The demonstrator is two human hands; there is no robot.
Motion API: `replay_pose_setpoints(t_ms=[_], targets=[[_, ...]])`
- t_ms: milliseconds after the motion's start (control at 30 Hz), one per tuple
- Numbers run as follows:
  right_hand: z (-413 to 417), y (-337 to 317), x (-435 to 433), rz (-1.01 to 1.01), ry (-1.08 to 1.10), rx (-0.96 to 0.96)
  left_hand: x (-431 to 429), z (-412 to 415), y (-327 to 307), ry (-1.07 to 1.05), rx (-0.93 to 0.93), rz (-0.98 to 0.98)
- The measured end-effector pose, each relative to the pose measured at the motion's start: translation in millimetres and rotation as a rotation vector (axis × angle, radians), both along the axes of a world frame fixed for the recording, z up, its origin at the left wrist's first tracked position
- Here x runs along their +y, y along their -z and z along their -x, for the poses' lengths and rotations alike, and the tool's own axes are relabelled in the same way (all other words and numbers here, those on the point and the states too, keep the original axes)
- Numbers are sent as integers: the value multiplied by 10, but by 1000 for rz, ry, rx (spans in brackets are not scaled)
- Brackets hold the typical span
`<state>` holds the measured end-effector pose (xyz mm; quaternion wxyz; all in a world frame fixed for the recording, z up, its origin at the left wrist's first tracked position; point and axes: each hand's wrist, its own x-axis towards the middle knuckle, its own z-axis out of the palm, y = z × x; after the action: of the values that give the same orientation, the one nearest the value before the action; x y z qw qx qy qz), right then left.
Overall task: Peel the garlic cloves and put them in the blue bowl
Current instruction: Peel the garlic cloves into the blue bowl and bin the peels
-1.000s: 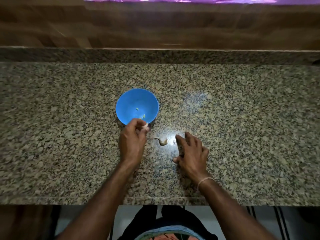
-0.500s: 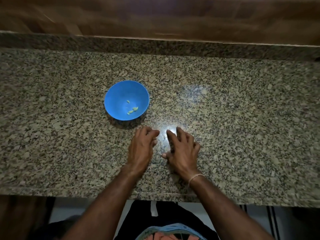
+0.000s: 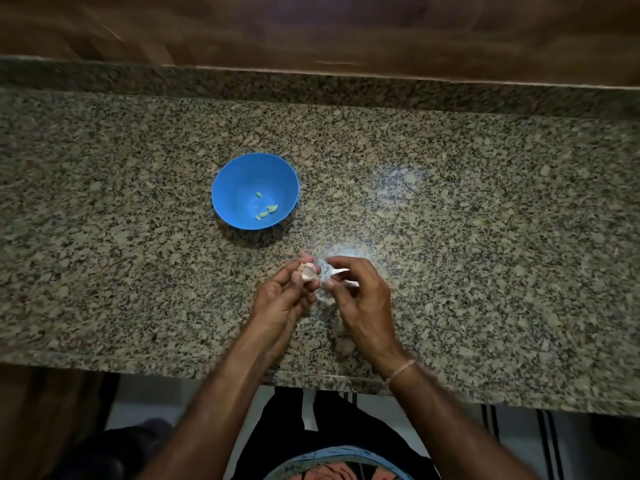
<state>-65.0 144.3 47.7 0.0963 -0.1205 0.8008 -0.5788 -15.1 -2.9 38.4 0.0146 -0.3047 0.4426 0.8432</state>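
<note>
Pinching garlic clove (image 3: 307, 271): left hand (image 3: 282, 296); right hand (image 3: 358, 296) grips loose skin (image 3: 337, 271) alongside; blue bowl (image 3: 239, 174) ahead-left, left hand nearer

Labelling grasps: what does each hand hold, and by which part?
Left hand pinches the clove between thumb and fingertips, its top showing. Right hand pinches a pale strip of skin by one end, beside the clove.
</note>
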Motion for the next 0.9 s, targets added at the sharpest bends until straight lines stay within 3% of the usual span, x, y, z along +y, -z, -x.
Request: replay_pose_setpoints(t_ms=[200,400,633,900], targets=[[-18,-198,-103,114,1,-31,121,-39,-84,15,67,113],[-55,-171,32,184,27,-185,253,-116,-175,49,72,201],[-137,-81,60,110,92,-203,409,-168,-113,15,4,252],[-150,-32,90,49,21,-238,329,-217,-62,67,18,182]])
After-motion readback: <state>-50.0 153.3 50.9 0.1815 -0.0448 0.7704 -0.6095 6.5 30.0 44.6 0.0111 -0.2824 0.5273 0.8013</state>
